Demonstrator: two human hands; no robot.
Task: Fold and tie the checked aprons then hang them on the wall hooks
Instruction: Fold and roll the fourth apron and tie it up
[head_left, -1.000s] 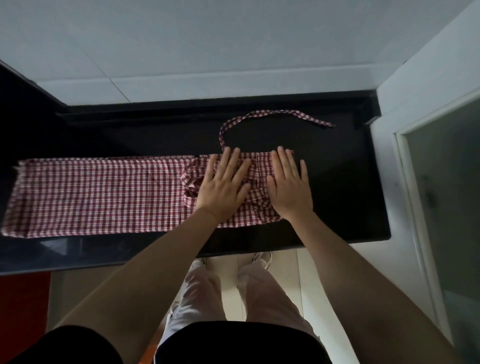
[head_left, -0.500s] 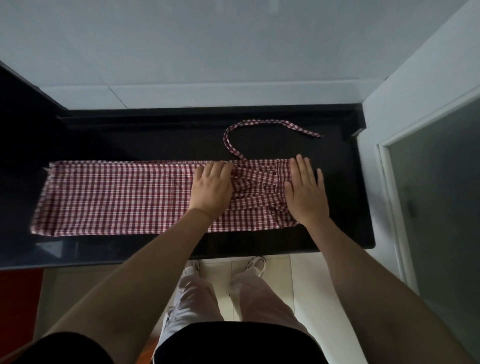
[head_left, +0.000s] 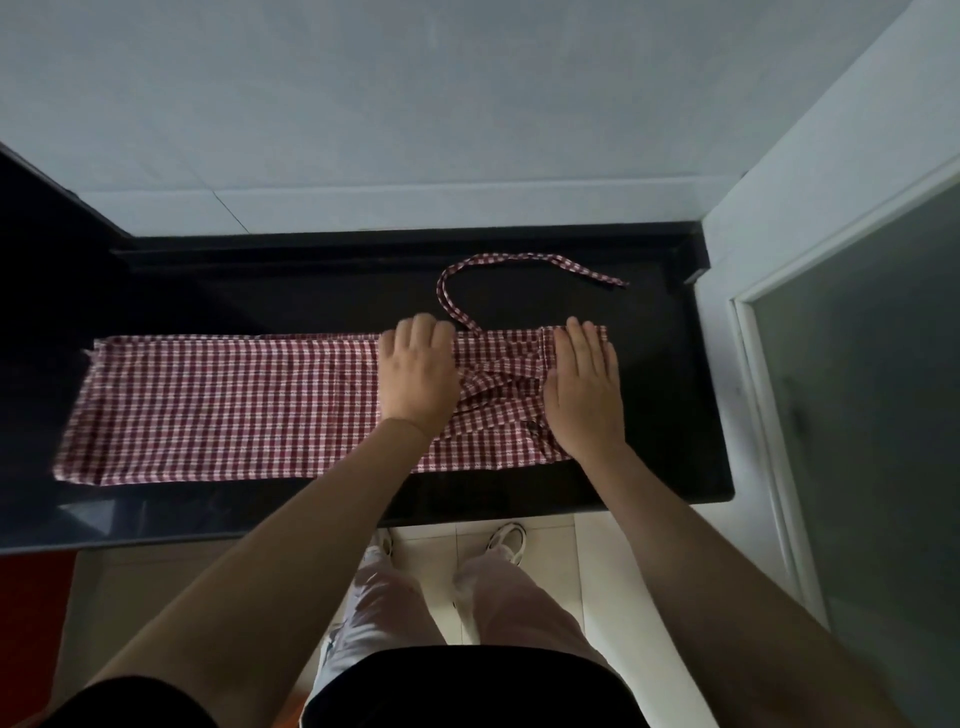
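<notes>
A red-and-white checked apron (head_left: 234, 410) lies folded into a long strip across the black counter (head_left: 260, 291). Its right end is bunched, with straps tucked on top. One strap (head_left: 519, 258) loops loose over the counter behind it. My left hand (head_left: 418, 376) rests on the strip right of its middle, fingers curled down over the apron's far edge. My right hand (head_left: 584, 395) presses flat, fingers straight, on the apron's right end.
A pale tiled wall (head_left: 467, 130) rises behind the counter. On the right, a white frame with a glass door (head_left: 857, 415) stands close to the counter's end. My feet are on light floor tiles (head_left: 597, 551) below the front edge. A red surface (head_left: 31, 623) shows at lower left.
Both hands have slid apart along the apron, the right one to its right end. My left hand's fingers went from flat to curled at the far edge. The view shifted, too.
</notes>
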